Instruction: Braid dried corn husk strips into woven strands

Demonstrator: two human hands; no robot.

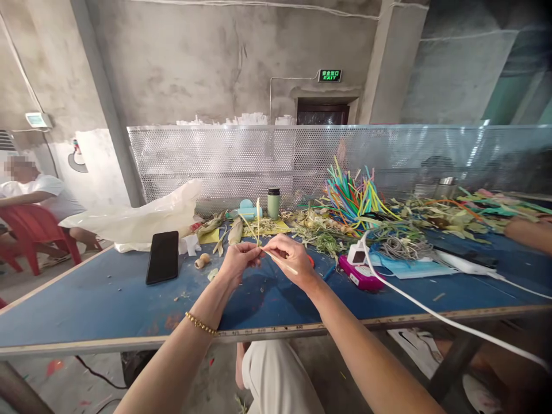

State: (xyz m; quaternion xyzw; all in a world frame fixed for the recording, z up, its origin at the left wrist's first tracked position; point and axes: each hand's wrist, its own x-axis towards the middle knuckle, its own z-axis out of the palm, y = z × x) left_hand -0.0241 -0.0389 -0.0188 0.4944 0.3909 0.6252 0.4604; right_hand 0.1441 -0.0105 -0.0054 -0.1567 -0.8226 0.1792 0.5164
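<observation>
My left hand [238, 260] and my right hand [290, 257] meet above the blue table [107, 299], both pinched on thin pale straw strips [258, 221]. One strip stands upright from my fingers, another slants down to the right under my right hand. A gold bracelet circles my left wrist. A small spool [201, 261] lies on the table just left of my left hand.
A black phone [163, 257] lies at the left, beside a white plastic bag [142, 218]. Behind stand a green flask [273, 203], colourful strips [351, 192] and straw scraps. A pink device [361, 273] with a white cable sits at the right. A person sits far left; another arm [528, 233] rests far right.
</observation>
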